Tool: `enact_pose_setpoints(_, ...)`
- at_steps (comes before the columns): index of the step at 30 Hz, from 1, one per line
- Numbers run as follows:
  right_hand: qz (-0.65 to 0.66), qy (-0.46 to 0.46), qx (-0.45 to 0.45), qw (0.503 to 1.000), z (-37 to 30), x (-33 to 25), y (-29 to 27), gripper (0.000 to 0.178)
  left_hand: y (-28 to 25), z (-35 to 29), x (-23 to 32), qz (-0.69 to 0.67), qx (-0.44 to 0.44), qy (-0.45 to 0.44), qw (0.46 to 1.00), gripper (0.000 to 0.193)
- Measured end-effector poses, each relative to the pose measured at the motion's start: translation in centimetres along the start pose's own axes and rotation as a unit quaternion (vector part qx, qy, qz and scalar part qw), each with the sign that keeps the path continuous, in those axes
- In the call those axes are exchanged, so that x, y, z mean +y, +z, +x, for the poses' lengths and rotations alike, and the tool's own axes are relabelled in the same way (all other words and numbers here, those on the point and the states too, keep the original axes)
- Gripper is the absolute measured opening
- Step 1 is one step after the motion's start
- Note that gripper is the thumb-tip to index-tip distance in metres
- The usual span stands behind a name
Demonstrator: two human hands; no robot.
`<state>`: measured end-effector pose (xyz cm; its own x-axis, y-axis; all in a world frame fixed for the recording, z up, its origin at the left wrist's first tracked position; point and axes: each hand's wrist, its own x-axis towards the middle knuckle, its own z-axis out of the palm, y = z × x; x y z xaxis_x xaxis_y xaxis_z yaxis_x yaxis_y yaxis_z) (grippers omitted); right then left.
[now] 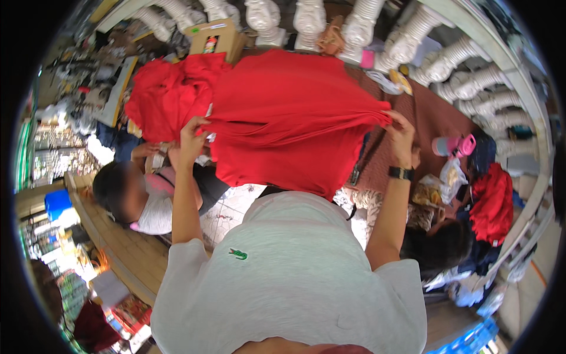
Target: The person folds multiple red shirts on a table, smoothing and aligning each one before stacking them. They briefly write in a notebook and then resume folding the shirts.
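Observation:
A wide red garment stretches between my two hands; its exact kind I cannot make out. My left hand pinches it at its left edge, and my right hand grips the opposite edge. A slack fold runs across the cloth between them. The far part lies over the brown-covered table, while the near part hangs down in front of me. Beside my left hand, more red cloth is heaped up. Both of my arms are raised and spread, with a dark watch on the right wrist.
A person sits close at my left, another at my right. A cardboard box and white balusters line the back. At right are a pink cup, plastic bags and a red cloth bundle.

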<state>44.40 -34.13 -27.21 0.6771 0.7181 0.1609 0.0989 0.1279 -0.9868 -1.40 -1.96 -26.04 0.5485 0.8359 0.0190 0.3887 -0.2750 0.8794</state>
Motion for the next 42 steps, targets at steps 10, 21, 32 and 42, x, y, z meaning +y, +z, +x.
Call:
enact_pose_setpoints(10, 0.048, 0.053, 0.039, 0.997, -0.1, 4.6, -1.3, 0.031, 2.9, 3.0, 2.9, -0.197, 0.064, 0.074, 0.975, 0.046)
enact_pose_setpoints(21, 0.070, 0.061, 0.047, 0.995, 0.0, 5.0, -0.9, 0.031, 3.2, 3.2, 5.2, 0.000, 0.061, 0.157, 0.986, 0.043)
enact_pose_setpoints(32, -0.166, 0.129, 0.021, 0.978, -0.3, 1.6, -0.2, 0.047, -0.1, 4.3, 5.2, 0.119, 0.015, 0.198, 0.973, 0.030)
enact_pose_setpoints(42, -0.094, -0.277, 0.137, 0.946, 8.3, -17.1, 2.0, 0.021, -7.0, 10.8, 22.0, 0.239, 0.376, 0.391, 0.806, 0.017)
